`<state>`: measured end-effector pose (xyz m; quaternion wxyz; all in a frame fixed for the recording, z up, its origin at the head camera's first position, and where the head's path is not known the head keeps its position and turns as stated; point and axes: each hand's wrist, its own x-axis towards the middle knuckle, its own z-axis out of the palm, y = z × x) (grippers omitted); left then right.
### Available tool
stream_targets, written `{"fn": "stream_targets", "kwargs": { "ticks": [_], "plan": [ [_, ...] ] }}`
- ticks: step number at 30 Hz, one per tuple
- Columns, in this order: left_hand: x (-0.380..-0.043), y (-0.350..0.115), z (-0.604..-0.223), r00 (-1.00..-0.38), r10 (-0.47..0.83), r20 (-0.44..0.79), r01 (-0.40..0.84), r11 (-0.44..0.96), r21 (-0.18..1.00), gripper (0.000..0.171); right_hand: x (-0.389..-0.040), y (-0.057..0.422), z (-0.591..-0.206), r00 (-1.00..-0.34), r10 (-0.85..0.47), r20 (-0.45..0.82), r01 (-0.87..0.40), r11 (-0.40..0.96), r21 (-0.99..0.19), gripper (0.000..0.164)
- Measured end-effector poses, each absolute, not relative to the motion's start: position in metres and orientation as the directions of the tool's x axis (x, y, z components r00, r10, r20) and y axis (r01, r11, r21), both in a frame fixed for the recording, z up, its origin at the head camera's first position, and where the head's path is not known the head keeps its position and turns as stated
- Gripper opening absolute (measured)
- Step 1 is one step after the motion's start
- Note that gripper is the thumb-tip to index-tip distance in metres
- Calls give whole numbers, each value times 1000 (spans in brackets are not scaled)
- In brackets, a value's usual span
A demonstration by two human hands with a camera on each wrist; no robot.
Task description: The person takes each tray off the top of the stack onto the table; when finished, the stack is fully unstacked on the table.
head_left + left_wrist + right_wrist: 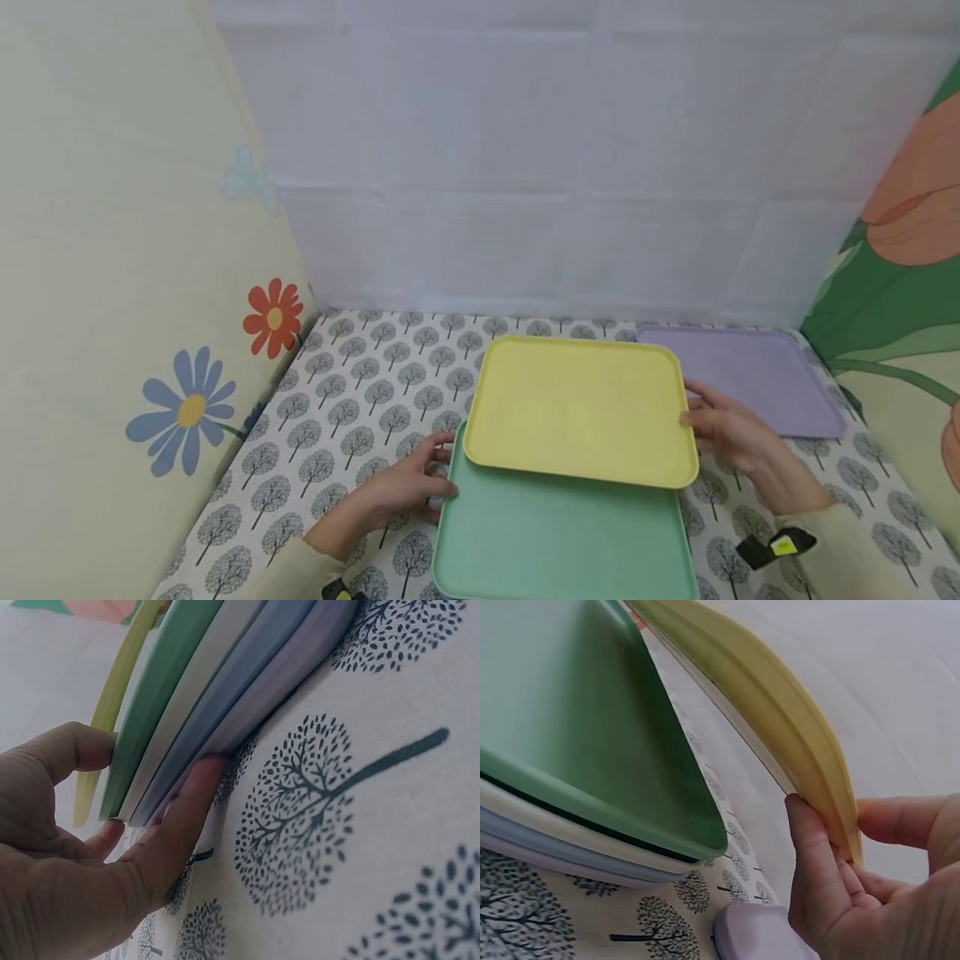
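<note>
A yellow tray (577,408) is tilted above the far part of a green tray (562,537). My right hand (731,429) pinches its right edge between thumb and fingers, and a gap separates that edge from the green tray in the right wrist view. The green tray tops a stack with a cream tray (184,701), a blue tray (225,694) and a lilac tray (285,682) beneath it. My left hand (408,479) touches the stack's left side with its digits spread, one against the green tray's edge and another low by the lilac tray.
A separate purple tray (750,379) lies at the back right of the tree-print cloth (360,392). A white curtain (555,167) closes off the back. Flower-patterned panels stand at the left (112,250) and right (900,317).
</note>
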<state>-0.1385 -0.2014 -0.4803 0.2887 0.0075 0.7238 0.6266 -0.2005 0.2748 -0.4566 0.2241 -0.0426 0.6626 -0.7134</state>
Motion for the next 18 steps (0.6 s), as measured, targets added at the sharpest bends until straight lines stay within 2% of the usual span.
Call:
{"fn": "stream_targets", "kwargs": {
  "ticks": [3, 13, 18],
  "plan": [
    [-138, -202, -480, -832, 376, -409, -353, 210, 912, 93, -209, 273, -453, -898, -363, -249, 275, -23, -961, 81],
    [-137, -201, -477, -825, 385, -414, -358, 211, 910, 92, -240, 271, -445, -898, -353, -263, 333, -153, -931, 82],
    [-137, -201, -477, -822, 390, -415, -362, 204, 910, 92, -254, 271, -446, -899, -355, -258, 330, -160, -930, 77]
  ]
}}
